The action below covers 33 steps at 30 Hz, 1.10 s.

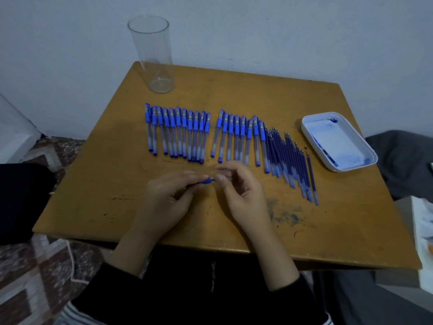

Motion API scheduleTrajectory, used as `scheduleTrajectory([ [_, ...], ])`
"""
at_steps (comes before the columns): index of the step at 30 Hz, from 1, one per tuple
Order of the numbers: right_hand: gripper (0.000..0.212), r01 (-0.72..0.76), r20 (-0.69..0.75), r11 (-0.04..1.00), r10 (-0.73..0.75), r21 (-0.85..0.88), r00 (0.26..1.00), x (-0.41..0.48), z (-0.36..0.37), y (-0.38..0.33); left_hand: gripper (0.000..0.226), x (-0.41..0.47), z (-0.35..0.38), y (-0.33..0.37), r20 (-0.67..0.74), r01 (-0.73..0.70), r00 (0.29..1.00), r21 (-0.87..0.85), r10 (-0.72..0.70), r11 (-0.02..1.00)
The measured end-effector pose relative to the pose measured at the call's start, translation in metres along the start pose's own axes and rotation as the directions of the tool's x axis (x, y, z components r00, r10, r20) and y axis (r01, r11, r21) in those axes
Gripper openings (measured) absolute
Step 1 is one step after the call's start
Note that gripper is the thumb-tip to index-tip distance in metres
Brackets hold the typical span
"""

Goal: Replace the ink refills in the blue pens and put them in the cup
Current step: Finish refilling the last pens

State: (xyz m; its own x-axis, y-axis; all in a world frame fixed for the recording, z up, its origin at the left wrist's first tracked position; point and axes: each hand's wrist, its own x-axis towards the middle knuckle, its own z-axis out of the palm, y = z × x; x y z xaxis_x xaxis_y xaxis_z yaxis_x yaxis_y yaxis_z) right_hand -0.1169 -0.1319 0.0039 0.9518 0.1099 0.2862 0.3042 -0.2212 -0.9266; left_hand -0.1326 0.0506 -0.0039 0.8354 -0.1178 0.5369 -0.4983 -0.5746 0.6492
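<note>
The left hand (168,195) grips a blue pen (206,181) just in front of the row of pens (201,134). The pen's end reaches the right hand (236,186); whether that hand pinches it, I cannot tell. Bare table (98,184) spreads left of the row; the cup (152,55) stands behind the row, near the far edge.

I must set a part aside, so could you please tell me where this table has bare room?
Free: left of the pen rows to the table edge, behind them right of the cup, and the near right corner below the refills. Crowded: pen rows through refills to tray, and around left hand and right hand.
</note>
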Motion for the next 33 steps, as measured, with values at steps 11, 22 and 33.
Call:
scheduleTrajectory([
  [11,0.011,-0.055,0.037,0.998,0.055,-0.019,0.998,0.0,0.0002,-0.0027,0.024,0.001,-0.0007,0.0042,-0.02,0.01,1.0,0.008,-0.01,1.0],
  [22,0.017,-0.069,-0.005,0.991,0.069,-0.118,0.998,0.0002,0.0008,-0.0001,0.023,0.0008,-0.0002,0.0031,-0.014,-0.016,1.0,0.005,0.016,1.0],
  [33,0.012,-0.009,0.065,0.997,0.014,-0.074,0.998,0.0004,-0.0029,0.0005,0.023,0.0011,0.0004,0.0008,-0.036,-0.015,0.999,-0.008,0.014,1.0],
])
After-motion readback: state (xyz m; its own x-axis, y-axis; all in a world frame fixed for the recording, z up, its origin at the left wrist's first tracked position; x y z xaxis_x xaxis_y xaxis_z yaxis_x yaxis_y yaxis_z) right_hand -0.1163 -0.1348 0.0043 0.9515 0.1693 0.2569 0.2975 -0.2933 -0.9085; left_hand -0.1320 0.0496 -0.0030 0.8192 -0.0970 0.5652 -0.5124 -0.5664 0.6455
